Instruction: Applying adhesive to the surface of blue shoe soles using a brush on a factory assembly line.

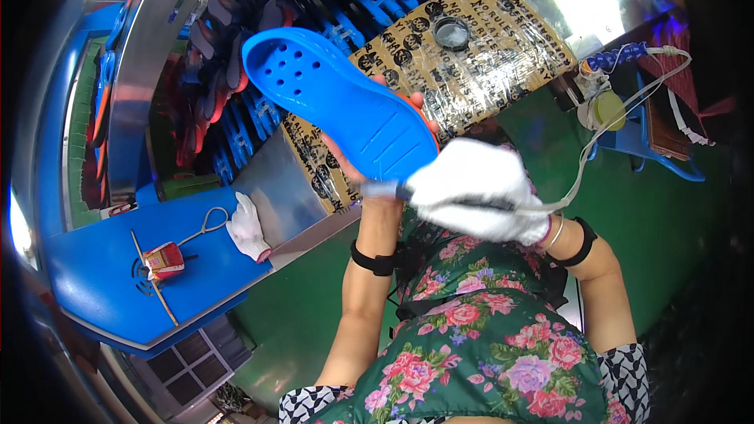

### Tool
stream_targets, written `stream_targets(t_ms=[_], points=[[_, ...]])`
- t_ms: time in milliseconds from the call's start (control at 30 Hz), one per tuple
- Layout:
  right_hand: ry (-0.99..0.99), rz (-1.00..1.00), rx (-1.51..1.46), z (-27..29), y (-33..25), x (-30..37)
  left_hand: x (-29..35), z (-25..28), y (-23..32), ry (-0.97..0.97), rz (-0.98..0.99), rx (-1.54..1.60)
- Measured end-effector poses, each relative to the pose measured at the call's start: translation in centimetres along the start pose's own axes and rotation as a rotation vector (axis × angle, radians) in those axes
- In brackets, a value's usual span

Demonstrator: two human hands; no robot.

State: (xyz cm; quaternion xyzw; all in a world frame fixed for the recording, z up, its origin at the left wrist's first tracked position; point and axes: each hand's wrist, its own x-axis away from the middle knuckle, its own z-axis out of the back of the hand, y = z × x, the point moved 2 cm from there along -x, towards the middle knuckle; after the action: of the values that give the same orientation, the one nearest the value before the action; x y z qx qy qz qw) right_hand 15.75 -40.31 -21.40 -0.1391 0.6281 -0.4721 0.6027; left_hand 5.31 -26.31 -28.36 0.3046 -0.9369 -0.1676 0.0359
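My bare left hand (369,177) holds a bright blue shoe insole (338,102) from underneath, its perforated toe end pointing up and left. An orange edge shows under its heel end. My right hand (471,188) wears a white cotton glove and grips a thin tool (385,188) whose tip meets the heel end of the insole. A pale hose (597,137) runs from that tool up to the right. Black straps sit on both wrists.
A blue rack conveyor (236,110) carrying several dark and orange insoles runs behind. A taped cardboard sheet (463,55) with a round lid lies on the metal bench. A spare white glove (247,228) and a small red device (163,261) rest on a blue shelf.
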Motion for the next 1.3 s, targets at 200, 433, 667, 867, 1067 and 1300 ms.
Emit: stream_targets(t_ms=[200, 433, 667, 867, 1067, 1300], points=[[-0.076, 0.099, 0.104, 0.1, 0.4, 0.5, -0.5, -1.3, 0.8, 0.023, 0.048, -0.005], [-0.011, -0.015, 0.092, 0.4, 1.2, 0.7, -0.6, -0.7, 1.3, -0.135, 0.177, -0.036], [-0.002, -0.280, -0.266, 0.0, 0.9, 1.8, -0.3, -1.3, 2.0, -0.071, 0.120, -0.143], [-0.141, 0.072, 0.078, -1.4, -0.4, 2.7, -1.2, 0.4, 3.4, -0.093, 0.312, 0.001], [-0.021, -0.249, -0.231, 0.0, 0.0, 1.1, -0.8, -1.3, 3.0, -0.112, 0.301, 0.049], [-0.156, 0.173, 0.200, -1.3, -0.4, 2.7, -1.3, -0.5, 4.3, -0.103, 0.485, -0.012]])
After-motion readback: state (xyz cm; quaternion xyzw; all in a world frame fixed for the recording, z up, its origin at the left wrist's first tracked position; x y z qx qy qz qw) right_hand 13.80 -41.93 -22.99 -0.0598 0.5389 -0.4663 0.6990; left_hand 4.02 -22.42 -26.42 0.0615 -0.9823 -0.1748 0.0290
